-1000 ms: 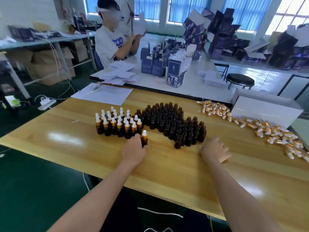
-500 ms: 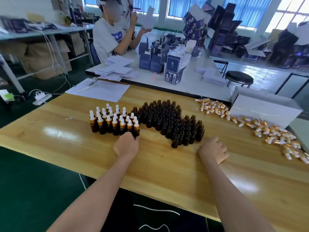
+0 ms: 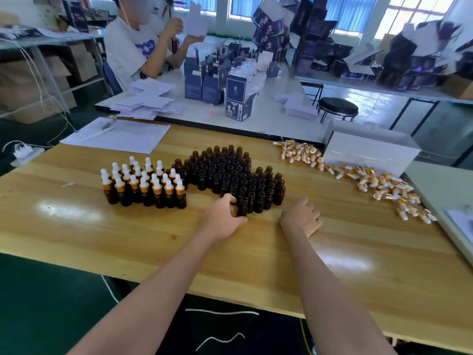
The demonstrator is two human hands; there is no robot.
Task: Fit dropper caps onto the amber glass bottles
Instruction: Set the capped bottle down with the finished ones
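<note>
I get a bright, daylit feed. Light pours from the windows (image 3: 419, 16) far behind the wooden table (image 3: 153, 239), their panes blown out white. Two soft glare patches sit on the table's varnish, near-left and near-right. The bottles (image 3: 230, 175) at its centre read sharp. The cartons (image 3: 399, 55) beyond it smear, and the table's edges bow with wide-angle distortion.

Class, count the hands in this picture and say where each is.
4. Left hand grips an uncapped bottle; right hand rests on the table; the seated person's two hands, far back, hold a white card. None seem hidden.
</note>
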